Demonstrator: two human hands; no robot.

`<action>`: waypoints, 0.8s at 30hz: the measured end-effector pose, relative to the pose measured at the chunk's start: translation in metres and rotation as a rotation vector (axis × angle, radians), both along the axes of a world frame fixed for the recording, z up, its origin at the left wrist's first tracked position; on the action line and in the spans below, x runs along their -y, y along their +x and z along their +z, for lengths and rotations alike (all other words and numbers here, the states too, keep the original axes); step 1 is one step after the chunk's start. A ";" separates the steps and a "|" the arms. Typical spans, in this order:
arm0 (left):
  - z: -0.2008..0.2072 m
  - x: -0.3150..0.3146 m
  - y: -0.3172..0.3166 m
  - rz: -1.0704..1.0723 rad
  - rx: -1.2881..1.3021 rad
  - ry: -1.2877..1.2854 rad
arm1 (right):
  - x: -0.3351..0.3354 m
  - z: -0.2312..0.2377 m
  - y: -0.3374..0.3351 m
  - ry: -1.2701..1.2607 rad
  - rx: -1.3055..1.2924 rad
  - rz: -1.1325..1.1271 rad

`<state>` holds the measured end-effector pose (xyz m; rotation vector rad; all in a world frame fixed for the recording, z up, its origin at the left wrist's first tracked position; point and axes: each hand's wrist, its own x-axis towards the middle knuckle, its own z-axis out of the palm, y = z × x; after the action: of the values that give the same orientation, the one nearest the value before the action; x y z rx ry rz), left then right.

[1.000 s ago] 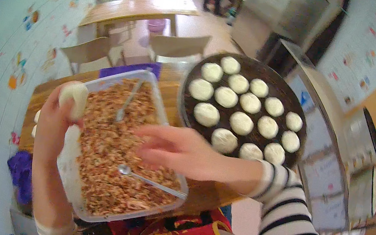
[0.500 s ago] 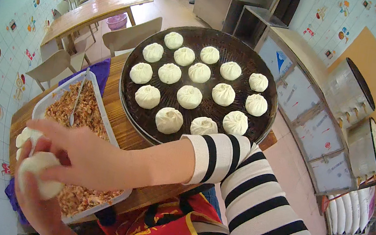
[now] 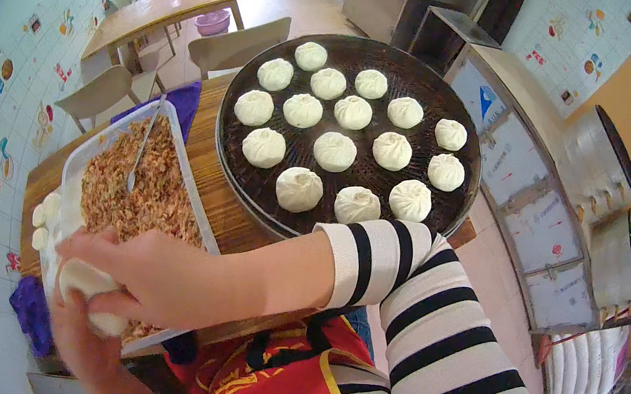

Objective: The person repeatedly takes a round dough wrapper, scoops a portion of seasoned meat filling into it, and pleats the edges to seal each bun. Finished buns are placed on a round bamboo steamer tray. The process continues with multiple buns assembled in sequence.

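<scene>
**Closing the bun over the filling tray**

Your right hand (image 3: pixel 152 274) reaches across from the right and curls its fingers over a white dough piece (image 3: pixel 90 289) at the near left, pinching at its top. Your left hand (image 3: pixel 72 332) sits beneath and cups the dough from below; most of it is hidden, so you can tell it supports the piece but not how tightly it grips.

Keep the dough low over the clear plastic tray (image 3: pixel 73 173) of minced brown filling (image 3: pixel 139 201), so any spill falls back in. Let the left palm stay loose, a cradle rather than a squeeze, and turn the piece a little with each pinch. Work the right fingertips around the rim in small, even pleats, and draw them to one point at the top, matching the finished buns (image 3: pixel 336 150) on the round dark steamer tray (image 3: pixel 250 186) on the far right.

A metal spoon (image 3: pixel 142 147) lies in the filling at the far end, well clear of your hands. More dough pieces (image 3: pixel 45 214) wait at the tray's left edge. Watch your striped sleeve (image 3: pixel 399 294): it hangs just beside the nearest buns.
</scene>
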<state>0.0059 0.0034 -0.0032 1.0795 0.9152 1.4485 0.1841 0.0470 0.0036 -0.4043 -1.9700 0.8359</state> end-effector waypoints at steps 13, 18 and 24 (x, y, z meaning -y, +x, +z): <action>-0.008 -0.001 -0.015 -0.290 0.581 0.161 | -0.005 0.000 0.000 -0.712 0.194 0.340; -0.013 0.009 -0.009 -0.209 0.010 -0.068 | -0.002 0.000 -0.011 -0.253 0.132 0.081; -0.034 0.004 -0.003 0.029 0.377 -0.161 | -0.018 -0.002 -0.006 -0.685 0.276 0.095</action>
<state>0.0031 -0.0010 -0.0369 0.6470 0.7629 1.5087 0.1780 0.0647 0.0015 -0.8626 -1.9112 1.5889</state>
